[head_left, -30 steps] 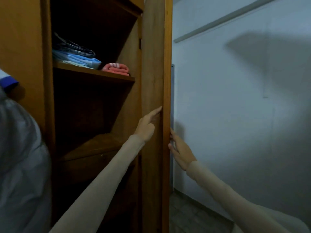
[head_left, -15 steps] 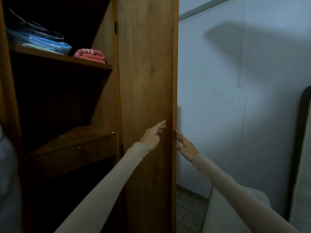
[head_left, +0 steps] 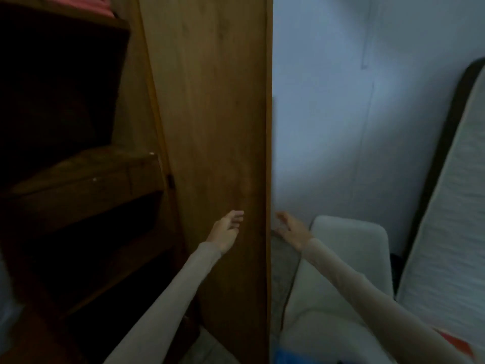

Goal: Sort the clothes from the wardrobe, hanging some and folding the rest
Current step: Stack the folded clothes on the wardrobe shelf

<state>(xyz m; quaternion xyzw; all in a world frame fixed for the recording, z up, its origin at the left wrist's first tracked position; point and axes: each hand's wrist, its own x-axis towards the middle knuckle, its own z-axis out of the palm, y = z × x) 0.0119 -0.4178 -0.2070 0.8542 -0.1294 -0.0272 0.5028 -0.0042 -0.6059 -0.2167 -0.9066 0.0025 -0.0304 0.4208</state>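
Note:
The wooden wardrobe door point(head_left: 217, 114) stands swung open in the middle of the view, edge toward me. My left hand point(head_left: 227, 227) hovers by the door's inner face, fingers loosely apart and empty. My right hand point(head_left: 290, 227) is on the other side of the door's edge, fingers spread, holding nothing; I cannot tell whether it touches the door. A folded pink cloth point(head_left: 86, 3) lies on the upper shelf at the top left. The wardrobe interior point(head_left: 57, 106) is dark, with a drawer point(head_left: 86, 185) below the shelf space.
A white chair point(head_left: 349, 248) stands right of the door, close under my right arm. A mattress point(head_left: 446, 206) leans against the pale wall at the far right. Something blue point(head_left: 291, 355) and something orange point(head_left: 456, 342) show at the bottom edge.
The door has swung wider open and shows more of its face. Both hands have dropped lower and eased off the door's edge. My view has tilted down and right, bringing chair and mattress in.

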